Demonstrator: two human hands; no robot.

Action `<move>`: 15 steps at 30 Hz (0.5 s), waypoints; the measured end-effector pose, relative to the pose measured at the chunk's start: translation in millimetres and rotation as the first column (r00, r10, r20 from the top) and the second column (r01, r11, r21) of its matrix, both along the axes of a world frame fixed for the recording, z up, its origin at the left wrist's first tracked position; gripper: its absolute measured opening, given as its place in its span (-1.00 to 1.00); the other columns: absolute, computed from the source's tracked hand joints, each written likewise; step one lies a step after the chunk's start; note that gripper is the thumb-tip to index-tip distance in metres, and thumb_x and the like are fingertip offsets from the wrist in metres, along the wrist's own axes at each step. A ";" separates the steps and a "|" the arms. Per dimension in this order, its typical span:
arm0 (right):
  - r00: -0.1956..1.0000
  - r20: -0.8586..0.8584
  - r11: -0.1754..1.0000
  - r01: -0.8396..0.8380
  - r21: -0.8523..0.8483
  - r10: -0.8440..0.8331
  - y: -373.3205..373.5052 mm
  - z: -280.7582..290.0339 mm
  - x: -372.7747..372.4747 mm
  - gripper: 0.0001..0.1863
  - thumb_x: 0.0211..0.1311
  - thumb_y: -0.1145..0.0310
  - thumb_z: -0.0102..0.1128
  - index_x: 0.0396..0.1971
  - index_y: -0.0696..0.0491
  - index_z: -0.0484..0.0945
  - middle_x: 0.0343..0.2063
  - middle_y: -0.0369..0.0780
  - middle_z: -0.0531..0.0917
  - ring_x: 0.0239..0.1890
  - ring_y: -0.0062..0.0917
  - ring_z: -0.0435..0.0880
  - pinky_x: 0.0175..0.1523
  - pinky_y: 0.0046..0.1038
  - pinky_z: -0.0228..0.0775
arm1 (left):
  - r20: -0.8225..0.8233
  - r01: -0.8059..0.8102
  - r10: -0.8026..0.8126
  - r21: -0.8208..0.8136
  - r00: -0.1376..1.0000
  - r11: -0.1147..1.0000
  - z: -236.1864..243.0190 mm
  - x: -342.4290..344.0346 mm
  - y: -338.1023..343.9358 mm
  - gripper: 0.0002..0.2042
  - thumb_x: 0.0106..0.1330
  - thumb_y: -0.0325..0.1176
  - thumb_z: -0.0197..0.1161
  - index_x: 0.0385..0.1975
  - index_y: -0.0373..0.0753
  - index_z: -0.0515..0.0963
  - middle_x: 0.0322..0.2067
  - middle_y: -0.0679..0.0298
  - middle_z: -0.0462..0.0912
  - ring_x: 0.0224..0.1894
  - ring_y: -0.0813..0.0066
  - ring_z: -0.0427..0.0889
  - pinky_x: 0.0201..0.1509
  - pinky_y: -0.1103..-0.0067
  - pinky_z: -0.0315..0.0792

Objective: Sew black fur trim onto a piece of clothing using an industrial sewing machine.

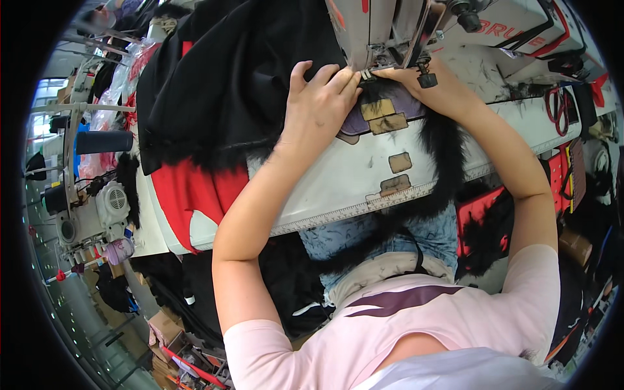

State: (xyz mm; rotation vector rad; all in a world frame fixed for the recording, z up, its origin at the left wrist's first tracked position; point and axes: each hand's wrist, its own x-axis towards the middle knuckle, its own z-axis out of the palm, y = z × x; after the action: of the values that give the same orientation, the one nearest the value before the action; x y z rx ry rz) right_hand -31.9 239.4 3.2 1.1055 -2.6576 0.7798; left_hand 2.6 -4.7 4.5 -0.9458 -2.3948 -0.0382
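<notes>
A sewing machine (380, 29) stands over a white bed (312, 201) with a ruler along its front edge and tan patches. My left hand (322, 104) rests on the black fabric (221, 91) left of the presser foot (367, 73), fingers apart and slightly bent. My right hand (432, 88) is right of the foot, fingers closed on black fur trim (442, 156) at the needle area, fingertips partly hidden. The fur trim hangs over the front edge toward my lap. Red fabric (188, 201) lies under the black fabric at the left.
A second machine with a motor (110, 205) and bagged materials (104, 117) is at the left. Red scissors (559, 107) lie at the right end of the bed. Red and black items (481, 221) are below the table's right side; dark fabric (195, 292) hangs below at the left.
</notes>
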 end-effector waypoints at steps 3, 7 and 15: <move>0.994 -0.109 0.999 0.005 0.038 -0.001 1.9 -11.6 -8.9 -0.70 0.21 0.50 0.10 -0.10 -0.04 0.68 -0.37 -0.09 0.65 -0.27 -0.24 0.63 -0.19 -0.32 0.46 | 0.001 0.016 -0.016 0.006 1.000 1.000 -0.6 -5.8 0.5 -0.77 0.26 -0.26 0.28 -0.13 -0.14 0.66 -0.16 0.47 0.61 -0.04 0.60 0.53 0.28 0.28 0.15; 0.995 -0.067 0.994 0.075 0.083 -0.070 4.7 -9.5 -4.1 -0.82 0.14 0.44 0.13 -0.27 0.06 0.65 -0.47 -0.11 0.57 -0.31 -0.22 0.57 -0.26 -0.22 0.43 | 0.043 0.049 -0.051 0.051 0.998 0.997 0.6 -7.9 0.6 -0.85 0.22 -0.32 0.30 -0.24 -0.15 0.65 -0.20 0.45 0.63 -0.10 0.57 0.57 0.25 0.29 0.19; 0.986 -0.080 0.981 0.155 0.118 -0.146 -17.5 15.9 75.9 -0.78 0.08 0.37 0.30 -0.29 0.14 0.59 -0.35 -0.11 0.63 -0.17 -0.19 0.60 -0.15 -0.21 0.48 | 0.371 -0.105 -0.053 0.394 0.927 0.913 12.4 16.9 -3.7 -0.86 0.16 -0.42 0.28 -0.28 -0.20 0.60 -0.25 0.36 0.65 -0.12 0.40 0.59 0.13 0.33 0.21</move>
State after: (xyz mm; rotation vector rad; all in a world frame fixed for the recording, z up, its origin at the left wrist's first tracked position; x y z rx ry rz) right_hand 44.0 221.9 19.2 0.9260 -2.7218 0.5446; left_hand 19.5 -8.4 16.9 -0.7527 -2.5873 -0.7461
